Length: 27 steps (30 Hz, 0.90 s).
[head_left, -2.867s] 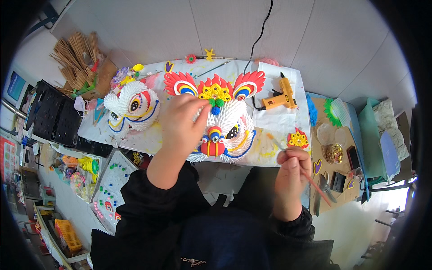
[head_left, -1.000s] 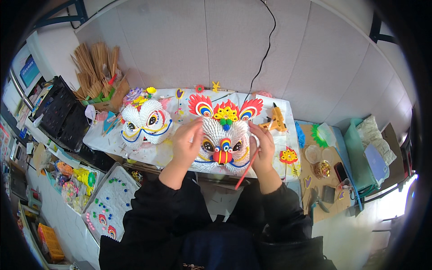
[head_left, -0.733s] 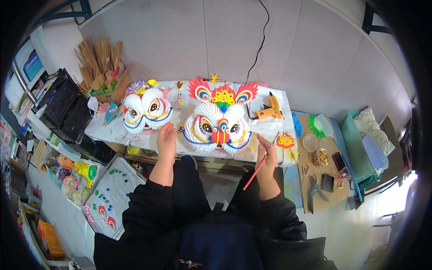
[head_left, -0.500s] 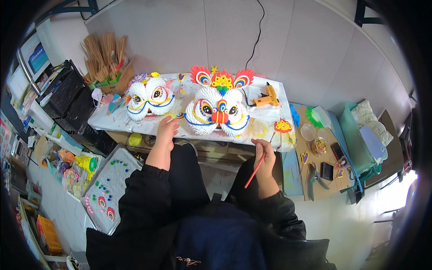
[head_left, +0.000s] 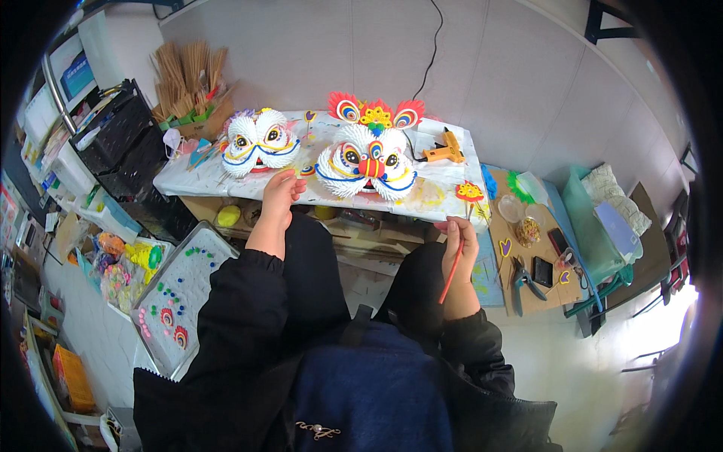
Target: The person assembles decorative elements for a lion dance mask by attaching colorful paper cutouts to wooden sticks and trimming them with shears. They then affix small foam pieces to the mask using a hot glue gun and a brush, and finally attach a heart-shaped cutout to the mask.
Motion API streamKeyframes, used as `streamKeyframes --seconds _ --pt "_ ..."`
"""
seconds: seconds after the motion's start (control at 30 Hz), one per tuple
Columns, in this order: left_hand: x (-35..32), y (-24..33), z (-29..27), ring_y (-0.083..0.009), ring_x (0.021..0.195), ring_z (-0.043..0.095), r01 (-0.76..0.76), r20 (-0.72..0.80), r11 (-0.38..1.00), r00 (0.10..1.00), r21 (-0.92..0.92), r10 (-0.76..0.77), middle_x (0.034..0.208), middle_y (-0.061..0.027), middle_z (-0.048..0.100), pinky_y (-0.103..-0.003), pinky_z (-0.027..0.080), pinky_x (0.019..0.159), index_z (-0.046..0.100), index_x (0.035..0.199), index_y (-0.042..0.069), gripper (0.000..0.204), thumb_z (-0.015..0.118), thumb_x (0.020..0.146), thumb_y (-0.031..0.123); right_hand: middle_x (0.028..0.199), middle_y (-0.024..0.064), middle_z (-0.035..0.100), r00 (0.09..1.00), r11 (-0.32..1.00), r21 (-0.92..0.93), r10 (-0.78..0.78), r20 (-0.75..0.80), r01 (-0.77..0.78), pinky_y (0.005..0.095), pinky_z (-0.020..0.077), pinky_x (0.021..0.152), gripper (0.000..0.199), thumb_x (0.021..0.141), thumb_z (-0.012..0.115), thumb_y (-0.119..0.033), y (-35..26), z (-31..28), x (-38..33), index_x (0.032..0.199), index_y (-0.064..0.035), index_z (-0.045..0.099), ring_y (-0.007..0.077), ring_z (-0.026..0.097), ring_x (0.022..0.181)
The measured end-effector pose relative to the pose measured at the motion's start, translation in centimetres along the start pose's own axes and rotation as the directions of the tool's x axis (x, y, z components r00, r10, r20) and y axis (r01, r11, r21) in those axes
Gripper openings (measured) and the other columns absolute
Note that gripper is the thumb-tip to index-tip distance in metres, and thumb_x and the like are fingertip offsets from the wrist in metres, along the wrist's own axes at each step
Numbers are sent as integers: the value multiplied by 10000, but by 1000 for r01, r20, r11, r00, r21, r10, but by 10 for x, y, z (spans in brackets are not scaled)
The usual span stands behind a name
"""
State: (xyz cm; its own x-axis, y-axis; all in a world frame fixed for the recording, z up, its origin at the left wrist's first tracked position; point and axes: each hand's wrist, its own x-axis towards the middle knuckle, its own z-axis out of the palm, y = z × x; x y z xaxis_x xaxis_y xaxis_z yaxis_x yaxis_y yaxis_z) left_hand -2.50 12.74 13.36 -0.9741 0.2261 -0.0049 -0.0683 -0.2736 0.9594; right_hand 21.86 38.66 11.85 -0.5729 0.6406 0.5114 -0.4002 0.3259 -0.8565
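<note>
Resting at the near edge of the table (head_left: 226, 184), the left hand (head_left: 280, 192) is seen with its fingers loosely curled, nothing being gripped; whether the covering is actually touched cannot be told. A thin red stick (head_left: 452, 271), probably a brush, is pinched in the right hand (head_left: 461, 239), which is held just below the table edge at centre right, the stick slanting down toward the lap. Directly above both hands, at centre frame, the larger lion mask (head_left: 367, 164) is laid face-up, crowned with red and yellow fans. A second white mask (head_left: 258, 140) is placed to its left, just beside it. An orange glue gun (head_left: 444, 153) is set upper right of the larger mask, its cord running up the wall. A tray of coloured beads (head_left: 181, 301) is positioned at lower left, and pliers (head_left: 523, 279) lie on a low board at right.

Risk is judged as follows: the larger mask could be smeared or its paper scales dented if the stick tip were swung carelessly upward, and the glue gun cord could be snagged by a sleeve.
</note>
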Motion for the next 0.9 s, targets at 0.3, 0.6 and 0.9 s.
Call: streamKeyframes --seconds 0.3,0.6,0.9 --pt "2 -7 -2 -160 752 584 49 -29 993 998 -110 -53 943 -116 618 -230 427 598 478 1152 11 317 540 854 99 805 77 650 998 995 -83 51 21 -49 236 444 725 181 923 524 -152 5 8 5 959 20 565 99 565 751" --pt "18 -10 21 -124 882 530 163 -66 981 983 -101 -170 1053 -37 577 -244 379 693 527 1148 54 362 610 806 138 800 94 655 988 985 -127 130 84 -119 246 458 735 179 924 516 -142 35 23 29 966 25 565 118 591 760" --pt "31 -27 -2 -234 1288 298 314 70 917 949 -245 -306 1378 -80 382 -408 196 1049 407 1330 128 503 514 876 317 785 97 663 979 943 -276 200 32 -183 269 485 709 138 885 560 -118 48 25 33 915 5 615 149 625 747"
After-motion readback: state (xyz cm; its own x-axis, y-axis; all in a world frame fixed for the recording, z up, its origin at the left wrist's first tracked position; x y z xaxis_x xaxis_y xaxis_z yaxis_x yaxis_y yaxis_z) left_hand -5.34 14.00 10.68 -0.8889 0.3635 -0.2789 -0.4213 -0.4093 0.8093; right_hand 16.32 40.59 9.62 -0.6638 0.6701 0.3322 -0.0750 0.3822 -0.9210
